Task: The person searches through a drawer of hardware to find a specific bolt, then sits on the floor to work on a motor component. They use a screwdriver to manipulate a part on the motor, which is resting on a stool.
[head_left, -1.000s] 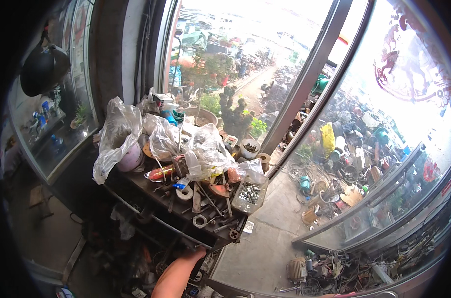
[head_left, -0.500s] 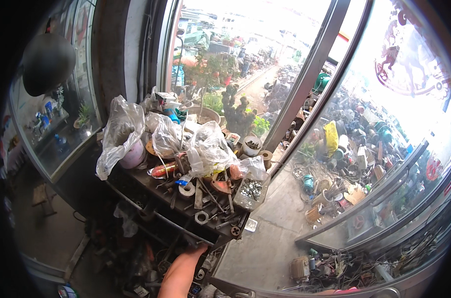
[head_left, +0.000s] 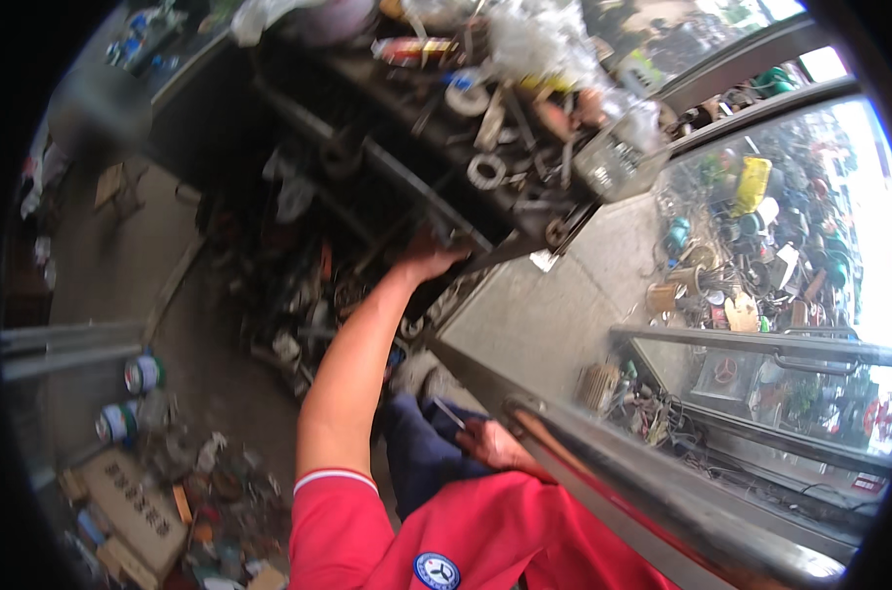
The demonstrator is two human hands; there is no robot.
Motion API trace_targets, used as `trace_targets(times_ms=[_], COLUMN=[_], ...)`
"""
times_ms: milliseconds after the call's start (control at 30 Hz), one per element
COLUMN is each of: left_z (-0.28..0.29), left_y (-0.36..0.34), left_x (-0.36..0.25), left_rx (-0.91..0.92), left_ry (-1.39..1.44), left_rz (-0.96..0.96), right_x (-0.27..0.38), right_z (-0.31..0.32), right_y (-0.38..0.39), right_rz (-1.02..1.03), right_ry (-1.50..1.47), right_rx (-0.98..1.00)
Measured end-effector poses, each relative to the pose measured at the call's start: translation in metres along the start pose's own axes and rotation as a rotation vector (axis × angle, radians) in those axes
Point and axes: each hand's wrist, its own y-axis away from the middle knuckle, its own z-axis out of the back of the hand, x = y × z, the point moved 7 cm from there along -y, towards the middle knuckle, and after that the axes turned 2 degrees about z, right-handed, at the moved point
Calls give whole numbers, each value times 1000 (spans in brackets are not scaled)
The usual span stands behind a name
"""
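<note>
My left hand (head_left: 428,258) reaches from the lower edge to an open drawer of the dark metal bench (head_left: 406,182), just below its front rail; the fingers are blurred and partly hidden. Low in the middle, my right hand (head_left: 490,442) grips a thin metal rod (head_left: 449,413), beside my dark trousers. On the benchtop above my left hand lie a large nut (head_left: 485,171), a ring (head_left: 465,96), several tools, crumpled plastic bags (head_left: 539,44) and a clear tub (head_left: 608,162).
Scrap metal (head_left: 279,305) is piled under the bench. A steel handrail (head_left: 662,492) runs close at my right, with glazed door frames (head_left: 750,344) beyond. Cans (head_left: 146,374) and a cardboard piece (head_left: 121,511) lie at lower left. Outside are heaps of scrap (head_left: 750,246).
The view has tipped down, so the bench appears higher and my right hand, red shirt and legs have come in. My left hand remains at the drawer.
</note>
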Motion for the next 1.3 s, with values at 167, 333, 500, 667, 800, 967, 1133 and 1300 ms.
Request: trace_targets(times_ms=[167,333,500,667,800,967,1133,1300], left_z=[40,42,39,36,47,84,63,-45], left_y=[47,79,91,77,63,142,285,483], left_x=[17,23,22,24,13,23,103,208], left_rx=[5,1,-6,-121,-210,-551,-792,-809], left_ry=[567,1022,1108,944,646,596,638,546], left_rz=[236,382,377,514,461,437,658,1074], right_x=[14,14,-6,10,26,42,39,53], right_z=[-15,-9,-18,-13,-17,-23,-20,-18], right_y=[-9,-5,-12,-8,-4,-1,-11,-20], right_rz=[92,93,244,63,87,27,60,104], right_ry=[72,99,173,47,-20,-82,-42,-32], right_rx=[39,16,-13,24,49,78,59,54])
